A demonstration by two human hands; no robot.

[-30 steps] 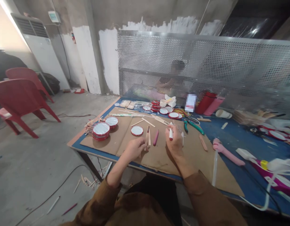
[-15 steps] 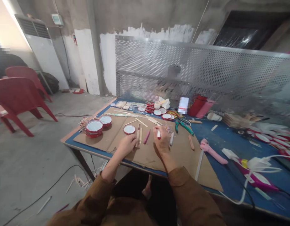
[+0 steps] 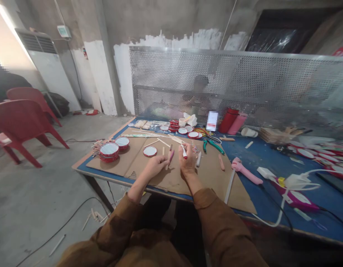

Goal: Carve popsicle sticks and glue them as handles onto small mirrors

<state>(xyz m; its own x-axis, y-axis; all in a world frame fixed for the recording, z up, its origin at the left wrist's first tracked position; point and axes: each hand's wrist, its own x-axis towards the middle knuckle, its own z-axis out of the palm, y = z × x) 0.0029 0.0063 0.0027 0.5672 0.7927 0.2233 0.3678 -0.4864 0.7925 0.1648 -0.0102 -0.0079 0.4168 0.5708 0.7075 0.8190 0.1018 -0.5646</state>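
Observation:
My left hand pinches a flat wooden craft stick, darker at its far end, above the cardboard sheet. Right beside that stick lies a purple pen, partly overlapped by it. A second craft stick lies just to the left. My right hand is closed round a white marker with a red end, the red end towards me. Near my left hand, a small round drum with a white top and red rim rests on the cardboard. Another white marker lies right of my right hand.
Stacked red drums stand at the left. Green-handled pliers, a pink tool, a purple device and white cables lie to the right. Behind are a phone, a red bottle and a perforated metal screen.
My left hand has moved right with the craft stick, which now lies against the purple pen. My right hand still holds the marker, tilted slightly differently. The whole view has shifted a little.

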